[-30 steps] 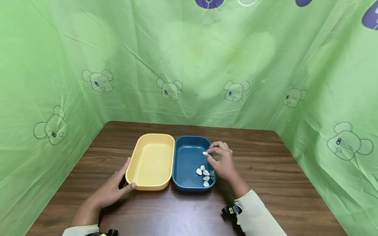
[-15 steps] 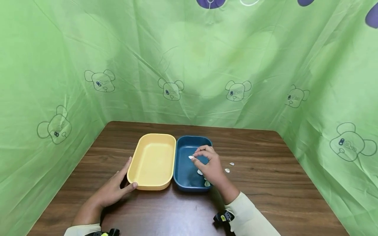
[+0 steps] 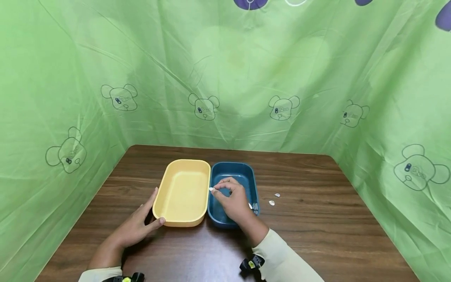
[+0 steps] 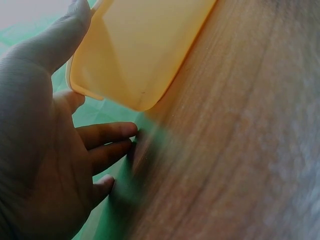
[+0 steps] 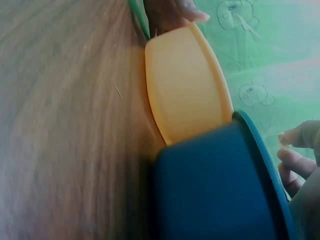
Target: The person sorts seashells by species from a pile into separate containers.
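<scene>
Currently, from the left, a green curtain (image 3: 28, 98) printed with animal-head outlines is hanging along the side and behind the desk (image 3: 310, 207). The left hand (image 3: 134, 227) is resting against the near-left corner of the yellow tray (image 3: 181, 194), its thumb lying at the rim and its fingers spreading along the outer left side; it is showing little change from a second ago. The yellow tray is standing close against the blue tray (image 3: 243, 176), and both are keeping their places on the wood-grain surface.

Where the two rims are meeting, the right hand (image 3: 234, 201) is pinching a small white piece (image 3: 211, 189) between thumb and forefinger. A second earlier this hand was over the right edge of the blue tray; it is now reaching across that tray, having shifted left together with the piece. It is therefore covering part of the blue tray's interior, and of the contents only a white fragment (image 3: 250, 206) and something greyish beside it are showing near the right wall. Further right, two loose white pieces (image 3: 271, 203) are lying near each other on the desk; in the earliest frame they were not showing.
</scene>
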The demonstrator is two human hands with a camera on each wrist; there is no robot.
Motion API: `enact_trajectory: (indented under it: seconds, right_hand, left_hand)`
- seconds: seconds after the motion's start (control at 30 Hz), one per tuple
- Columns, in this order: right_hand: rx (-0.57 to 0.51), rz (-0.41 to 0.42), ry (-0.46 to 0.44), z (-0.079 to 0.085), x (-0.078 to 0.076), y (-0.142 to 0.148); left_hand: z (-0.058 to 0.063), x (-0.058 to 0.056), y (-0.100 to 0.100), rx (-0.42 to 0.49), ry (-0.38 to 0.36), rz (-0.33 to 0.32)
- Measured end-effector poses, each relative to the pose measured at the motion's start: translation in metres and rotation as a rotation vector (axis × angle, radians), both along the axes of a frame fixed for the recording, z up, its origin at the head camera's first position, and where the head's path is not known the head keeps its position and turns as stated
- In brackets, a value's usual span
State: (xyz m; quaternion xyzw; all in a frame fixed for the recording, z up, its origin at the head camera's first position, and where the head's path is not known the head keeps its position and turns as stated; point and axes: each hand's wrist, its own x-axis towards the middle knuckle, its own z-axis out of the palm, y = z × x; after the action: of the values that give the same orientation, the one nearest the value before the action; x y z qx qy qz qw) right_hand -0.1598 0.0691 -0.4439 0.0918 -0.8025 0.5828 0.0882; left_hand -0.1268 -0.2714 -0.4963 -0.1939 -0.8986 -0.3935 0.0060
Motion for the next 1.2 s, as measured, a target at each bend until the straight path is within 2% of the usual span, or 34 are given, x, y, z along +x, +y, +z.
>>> enact_trajectory:
  seconds: [0.2, 0.47, 0.83, 1.2]
  right_hand:
    - [0.111, 0.011, -0.009, -0.003, 0.002, -0.014]
    - [0.243, 0.010, -0.013, 0.004, 0.004, -0.027]
    - [0.284, 0.065, -0.060, 0.011, 0.005, -0.030]
    - [0.298, 0.051, -0.036, 0.014, 0.003, -0.010]
  left_hand:
    - [0.001, -0.001, 0.000, -0.010, 0.011, -0.009]
    - [0.002, -0.001, 0.001, -0.007, 0.006, -0.003]
    - [0.002, 0.000, 0.001, -0.010, 0.006, 0.001]
    - [0.000, 0.000, 0.001, -0.009, 0.006, 0.002]
